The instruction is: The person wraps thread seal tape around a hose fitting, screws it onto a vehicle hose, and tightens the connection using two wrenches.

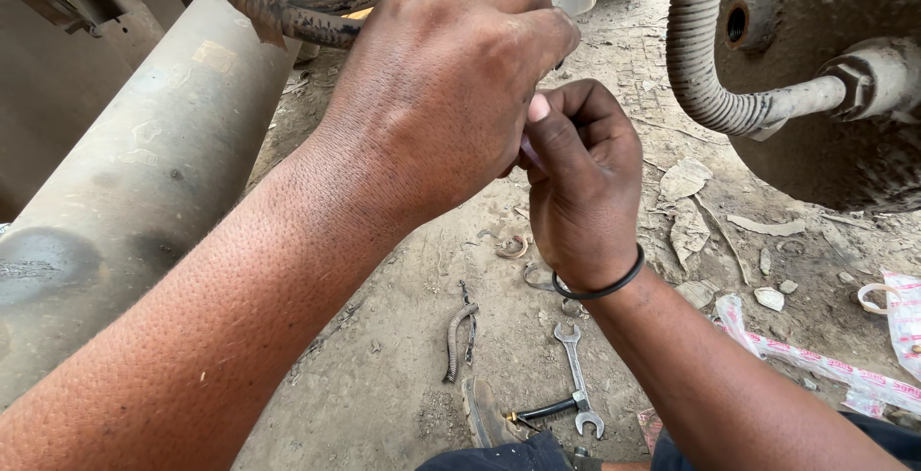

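Observation:
My left hand (pixel 441 87) is raised in front of me, fingers curled over and closed; what it grips is hidden behind it. My right hand (pixel 580 178), with a black band on the wrist, is shut just below and to the right, its thumb and fingers pinched together against the left hand's fingers. Whatever small thing they hold between them cannot be seen. Both hands are under a dusty vehicle, close to a dirty hose (pixel 297 20) that runs behind the left hand.
A large grey cylinder (pixel 144 164) lies on the left. A ribbed hose (pixel 705 68) and fitting hang at the right by a round metal housing (pixel 825 126). On the dirt ground lie an open-ended spanner (pixel 576 375), a coiled spring (pixel 459 337), metal rings and plastic wrapping (pixel 844 370).

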